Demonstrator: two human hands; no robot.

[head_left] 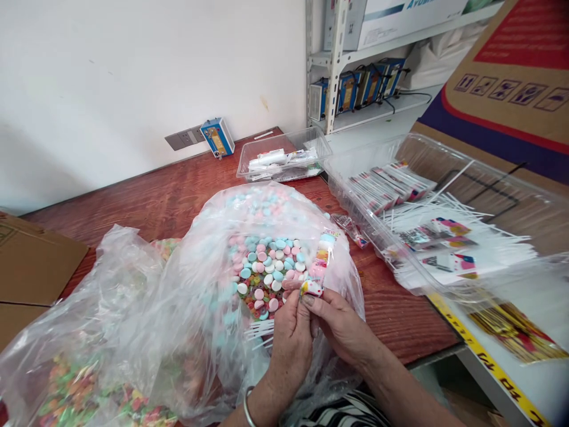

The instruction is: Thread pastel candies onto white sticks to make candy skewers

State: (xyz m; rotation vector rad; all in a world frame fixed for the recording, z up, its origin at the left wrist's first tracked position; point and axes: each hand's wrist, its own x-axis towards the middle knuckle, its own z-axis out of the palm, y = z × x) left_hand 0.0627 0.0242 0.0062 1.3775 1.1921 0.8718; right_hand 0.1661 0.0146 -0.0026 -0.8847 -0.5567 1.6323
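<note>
Packet (322, 256), narrow and colour-printed, stands upright over the mouth of the clear bag (200, 284), close to the near edge of the tabletop (178, 190). At its lower end the left hand (288, 341) and the right hand (344, 329) meet, and the fingers of both pinch it. Bare tabletop lies behind the bag and in a strip toward the right edge. The bag holds pastel candy discs (267, 267). A second bag (75, 367) at the left holds multicoloured sweets. A small clear tray (280, 139) at the far edge holds white tubes. A large clear tray (484, 163) at the right edge holds printed packets and white sticks (466, 237). A metal shelf (336, 65) stands behind.
</note>
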